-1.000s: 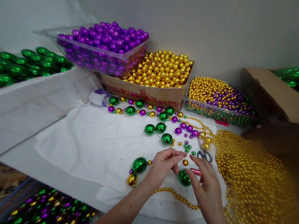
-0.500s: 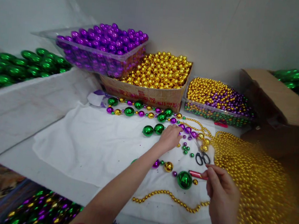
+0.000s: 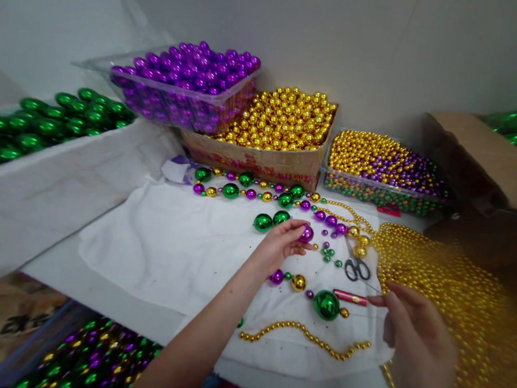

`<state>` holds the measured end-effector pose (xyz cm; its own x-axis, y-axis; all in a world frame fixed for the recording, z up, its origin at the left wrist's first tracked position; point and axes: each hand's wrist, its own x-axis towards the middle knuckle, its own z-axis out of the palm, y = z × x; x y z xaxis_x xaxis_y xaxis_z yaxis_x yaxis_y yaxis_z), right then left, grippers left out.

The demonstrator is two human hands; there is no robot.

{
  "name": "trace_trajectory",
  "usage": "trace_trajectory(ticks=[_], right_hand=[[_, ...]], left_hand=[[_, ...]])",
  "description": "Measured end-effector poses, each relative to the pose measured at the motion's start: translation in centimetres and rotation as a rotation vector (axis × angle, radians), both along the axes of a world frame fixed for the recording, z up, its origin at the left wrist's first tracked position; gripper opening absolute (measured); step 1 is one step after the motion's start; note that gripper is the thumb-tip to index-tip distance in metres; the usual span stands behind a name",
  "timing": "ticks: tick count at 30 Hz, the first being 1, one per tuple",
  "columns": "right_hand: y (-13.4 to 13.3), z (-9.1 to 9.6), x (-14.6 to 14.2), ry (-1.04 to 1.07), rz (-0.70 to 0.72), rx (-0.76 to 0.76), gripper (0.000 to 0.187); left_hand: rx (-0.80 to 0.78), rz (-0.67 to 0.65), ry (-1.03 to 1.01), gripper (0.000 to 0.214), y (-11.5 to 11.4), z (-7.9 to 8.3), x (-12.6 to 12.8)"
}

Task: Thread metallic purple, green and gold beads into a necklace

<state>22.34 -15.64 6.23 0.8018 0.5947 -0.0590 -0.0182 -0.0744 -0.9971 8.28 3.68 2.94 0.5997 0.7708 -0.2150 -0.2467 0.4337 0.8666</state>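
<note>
My left hand [image 3: 278, 245] pinches a shiny purple bead [image 3: 306, 233] between thumb and fingers above the white cloth [image 3: 156, 251]. My right hand [image 3: 422, 338] is closed at the fingertips on a thin needle-like wire [image 3: 372, 287], pointing left. Between the hands lie black-handled scissors [image 3: 357, 269], a slim red tube [image 3: 350, 297] and small green beads [image 3: 327, 254]. A big green bead [image 3: 326, 305] sits among strung beads, partly hidden by my left forearm. Purple beads [image 3: 330, 221] and gold beads [image 3: 360, 246] lie beyond my left hand, near two green beads [image 3: 263, 222].
Behind stand a clear tub [image 3: 172, 85] of purple beads, a cardboard box [image 3: 261, 161] of gold beads and a tub [image 3: 377, 196] of small mixed beads. Gold bead strands [image 3: 449, 298] heap at right, by an open carton [image 3: 485, 161]. A gold strand [image 3: 305, 328] lies in front.
My left hand has lifted a purple bead from beside the other purple ones and drawn back left. My right hand has moved right, away from the red tube. The view has shifted slightly.
</note>
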Motion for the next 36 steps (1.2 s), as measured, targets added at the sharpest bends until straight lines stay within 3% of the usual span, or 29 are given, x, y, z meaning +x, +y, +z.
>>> trace_trajectory(ticks=[6, 11, 18, 26, 32, 36], right_hand=[[1.0, 0.9, -0.5, 0.188, 0.108, 0.133, 0.029], [0.6, 1.4, -0.6, 0.190, 0.206, 0.175, 0.027], [1.0, 1.4, -1.7, 0.184, 0.090, 0.270, 0.018], [0.4, 3.7, -4.0, -0.222, -0.087, 0.091, 0.013], [-0.1, 3.3, -4.8, -0.587, -0.082, -0.046, 0.023], [-0.4, 3.0, -5.0, -0.724, -0.056, -0.129, 0.028]], left_hand=[[-0.220, 0.119, -0.157, 0.028, -3.3, -1.7, -3.5], [-0.303, 0.067, -0.200, 0.026, -4.1, -2.3, -3.9], [-0.379, 0.038, -0.268, 0.017, -5.1, -2.8, -3.8], [-0.467, 0.067, -0.322, 0.018, -5.2, -3.5, -4.0], [-0.413, 0.108, -0.277, 0.014, -5.4, -3.5, -3.9], [-0.381, 0.117, -0.266, 0.014, -5.5, -3.6, -4.0]])
